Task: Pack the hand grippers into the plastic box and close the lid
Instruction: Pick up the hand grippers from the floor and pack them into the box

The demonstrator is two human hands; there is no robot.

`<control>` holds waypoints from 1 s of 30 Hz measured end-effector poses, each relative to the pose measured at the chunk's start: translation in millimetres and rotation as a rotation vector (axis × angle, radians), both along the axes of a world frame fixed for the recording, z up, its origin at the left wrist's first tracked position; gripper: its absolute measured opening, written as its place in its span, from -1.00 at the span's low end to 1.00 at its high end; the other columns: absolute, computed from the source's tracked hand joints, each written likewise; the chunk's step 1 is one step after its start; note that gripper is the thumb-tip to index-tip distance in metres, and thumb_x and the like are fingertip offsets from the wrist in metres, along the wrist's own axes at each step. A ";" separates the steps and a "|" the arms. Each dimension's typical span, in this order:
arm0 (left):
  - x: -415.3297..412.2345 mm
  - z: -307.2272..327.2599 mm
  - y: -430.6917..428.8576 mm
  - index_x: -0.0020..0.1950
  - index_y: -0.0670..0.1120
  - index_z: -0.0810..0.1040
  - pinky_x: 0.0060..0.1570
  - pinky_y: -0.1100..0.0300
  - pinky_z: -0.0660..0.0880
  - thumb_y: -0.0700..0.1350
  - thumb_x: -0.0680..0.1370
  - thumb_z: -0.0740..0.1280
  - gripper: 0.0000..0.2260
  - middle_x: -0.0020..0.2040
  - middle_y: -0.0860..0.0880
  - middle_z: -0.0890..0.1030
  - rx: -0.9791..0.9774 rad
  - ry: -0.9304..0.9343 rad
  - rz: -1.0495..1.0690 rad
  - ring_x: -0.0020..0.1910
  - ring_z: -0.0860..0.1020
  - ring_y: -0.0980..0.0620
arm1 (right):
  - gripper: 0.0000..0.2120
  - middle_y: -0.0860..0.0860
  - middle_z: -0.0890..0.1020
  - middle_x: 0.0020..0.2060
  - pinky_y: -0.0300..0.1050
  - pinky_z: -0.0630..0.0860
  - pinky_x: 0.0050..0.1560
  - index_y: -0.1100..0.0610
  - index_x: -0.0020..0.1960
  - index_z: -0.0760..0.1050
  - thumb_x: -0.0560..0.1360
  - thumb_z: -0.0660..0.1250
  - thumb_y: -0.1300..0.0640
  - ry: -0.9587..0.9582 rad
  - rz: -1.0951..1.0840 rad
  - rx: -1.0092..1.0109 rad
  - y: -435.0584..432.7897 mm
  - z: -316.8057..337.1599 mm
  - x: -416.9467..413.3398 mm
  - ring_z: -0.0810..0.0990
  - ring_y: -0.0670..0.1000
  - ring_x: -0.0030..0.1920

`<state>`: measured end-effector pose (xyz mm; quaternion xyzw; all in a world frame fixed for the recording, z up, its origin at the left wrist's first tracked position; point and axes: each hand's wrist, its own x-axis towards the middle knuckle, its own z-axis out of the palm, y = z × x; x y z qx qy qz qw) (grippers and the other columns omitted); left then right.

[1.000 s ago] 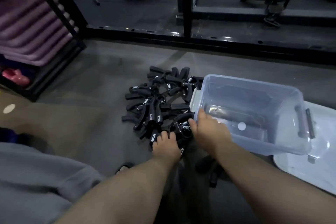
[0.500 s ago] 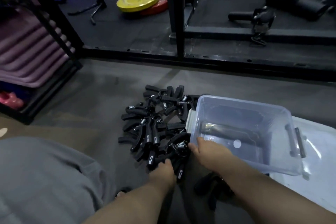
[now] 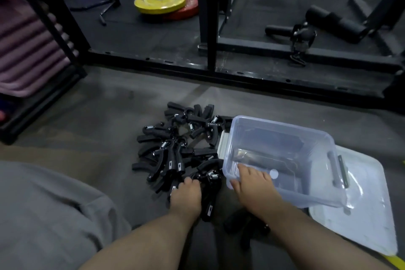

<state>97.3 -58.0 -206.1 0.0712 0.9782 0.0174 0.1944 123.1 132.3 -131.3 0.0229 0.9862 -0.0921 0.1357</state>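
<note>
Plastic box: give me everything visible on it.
The plastic box is a clear, bluish rectangular tub, upright, top open, no gripper plainly inside. A pale latch handle sits on its left end, a grey one on its right; a round white sticker shows low down. Its right end overlaps the pale lid on the floor. The right hand grips its near left rim, fingers inside; the hand grippers lie beside its left end.

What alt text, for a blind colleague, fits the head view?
A person's left hand grips black hand grippers piled on a gym floor; the right hand holds the rim of an open clear plastic box, its white lid beside it.
</note>
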 end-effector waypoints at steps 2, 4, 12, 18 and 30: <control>-6.3 22.1 6.1 0.30 -0.06 0.35 0.13 0.01 0.39 0.02 0.58 0.24 -0.68 0.26 -0.06 0.42 0.052 0.074 0.091 0.24 0.45 -0.09 | -0.63 0.02 0.51 0.23 -0.01 0.29 0.27 0.05 0.34 0.33 0.64 0.02 -0.10 -0.064 -0.006 0.015 3.0 11.5 -4.8 0.45 0.10 0.27; -16.1 44.7 8.8 0.27 -0.08 0.38 0.16 0.00 0.38 0.07 0.61 0.18 -0.69 0.25 -0.07 0.44 0.159 0.086 0.279 0.25 0.46 -0.11 | -0.62 0.04 0.51 0.25 0.01 0.28 0.29 0.06 0.33 0.32 0.63 0.02 -0.11 -0.106 -0.051 -0.007 4.7 20.1 -7.8 0.45 0.12 0.29; -39.0 122.0 23.1 0.04 -0.08 0.56 -0.43 0.20 0.38 -0.05 0.66 0.17 -0.80 -0.31 0.01 0.46 1.409 -0.384 0.796 -0.41 0.40 0.05 | -0.70 0.03 0.61 0.11 -0.05 0.43 0.18 0.11 0.25 0.49 0.62 0.15 0.01 0.128 -0.395 -0.665 -13.7 58.0 -21.3 0.55 0.09 0.16; -24.0 169.1 35.4 0.10 -0.08 0.54 -0.42 0.26 0.27 0.16 0.63 0.13 -0.64 -0.29 0.04 0.43 1.849 -0.898 0.621 -0.41 0.32 0.10 | -0.63 0.00 0.57 -0.37 -0.08 0.39 -0.07 0.04 -0.21 0.54 0.60 0.17 -0.18 -0.256 -0.566 -1.494 -24.9 97.8 -21.0 0.51 0.00 -0.32; -15.2 198.4 58.9 -0.08 -0.04 0.58 -0.19 0.20 0.58 0.01 0.57 0.29 -0.84 -0.21 0.00 0.68 1.166 -0.080 0.311 -0.27 0.64 0.09 | -0.53 0.01 0.66 -0.19 -0.03 0.42 -0.09 0.05 0.00 0.59 0.59 0.04 -0.23 -0.276 -0.699 -1.722 -12.6 126.9 -9.8 0.61 0.01 -0.18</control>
